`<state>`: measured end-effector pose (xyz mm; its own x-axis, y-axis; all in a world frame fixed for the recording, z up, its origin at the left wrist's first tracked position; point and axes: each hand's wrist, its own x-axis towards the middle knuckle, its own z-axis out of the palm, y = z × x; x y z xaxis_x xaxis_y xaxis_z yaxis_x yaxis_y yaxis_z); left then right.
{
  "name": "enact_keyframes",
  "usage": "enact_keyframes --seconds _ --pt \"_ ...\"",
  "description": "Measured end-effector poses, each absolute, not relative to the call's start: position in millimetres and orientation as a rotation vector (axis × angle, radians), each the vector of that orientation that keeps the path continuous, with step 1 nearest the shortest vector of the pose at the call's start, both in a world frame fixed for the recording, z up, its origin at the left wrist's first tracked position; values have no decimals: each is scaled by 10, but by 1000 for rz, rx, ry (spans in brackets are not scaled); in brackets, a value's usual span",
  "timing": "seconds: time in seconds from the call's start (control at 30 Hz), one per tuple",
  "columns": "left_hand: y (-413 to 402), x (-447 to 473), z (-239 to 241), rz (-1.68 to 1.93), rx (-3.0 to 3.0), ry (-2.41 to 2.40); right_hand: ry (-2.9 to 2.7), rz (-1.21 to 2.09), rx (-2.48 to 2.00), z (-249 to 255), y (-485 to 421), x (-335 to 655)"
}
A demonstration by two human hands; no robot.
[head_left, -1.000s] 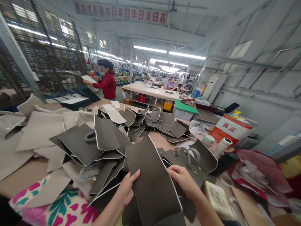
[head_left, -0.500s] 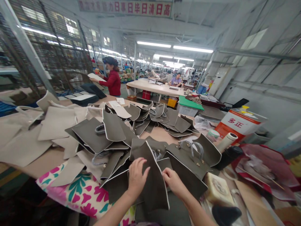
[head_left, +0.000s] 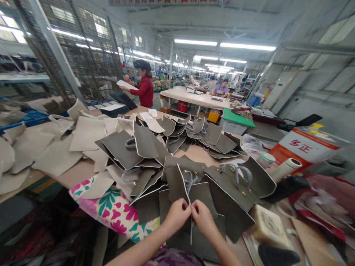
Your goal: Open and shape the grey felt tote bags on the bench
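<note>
Both hands — left hand [head_left: 177, 216], right hand [head_left: 203, 218] — grip closed, pinch the folded grey panel [head_left: 177, 184].

Two hands [head_left: 191, 218] pinch one grey panel [head_left: 177, 184]; one paper roll [head_left: 285, 169], one red box [head_left: 305, 147], one green board [head_left: 238, 118], three people.

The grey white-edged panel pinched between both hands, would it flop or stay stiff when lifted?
The grey white-edged panel probably bends rather than droops: it stands folded upward between the left hand and right hand without collapsing. It looks thin, so likely light. Its matte surface suggests it won't slip easily.
</note>
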<state>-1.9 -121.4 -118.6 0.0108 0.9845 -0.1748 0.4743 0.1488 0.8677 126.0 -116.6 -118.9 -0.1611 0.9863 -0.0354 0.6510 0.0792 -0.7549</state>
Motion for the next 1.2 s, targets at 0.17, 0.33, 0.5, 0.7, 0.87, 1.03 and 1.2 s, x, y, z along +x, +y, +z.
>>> enact_keyframes --seconds 0.17,0.33,0.5,0.7,0.87,1.03,1.2 --pt "-1157 -62 -1213 689 1442 1583 -1915 785 -1625 -1249 -1229 1164" --pt "-1118 -109 -1186 667 1409 1535 -1903 746 -1640 -1201 -1120 1283" --pt "-1082 -149 -1055 621 1385 1470 -1790 865 -1736 -1150 -874 1650" --pt "-1044 -109 -852 658 1408 1380 -1712 1223 -1612 -979 -895 1608" --pt "-1077 -78 -713 684 1430 1354 -1712 1236 -1446 -652 -973 1381" --pt "-1158 -44 -637 685 1454 1329 -1960 977 -1486 -515 -877 1288" --pt "-1189 -60 -660 666 1430 1326 -2179 814 -1562 -446 -814 1285"
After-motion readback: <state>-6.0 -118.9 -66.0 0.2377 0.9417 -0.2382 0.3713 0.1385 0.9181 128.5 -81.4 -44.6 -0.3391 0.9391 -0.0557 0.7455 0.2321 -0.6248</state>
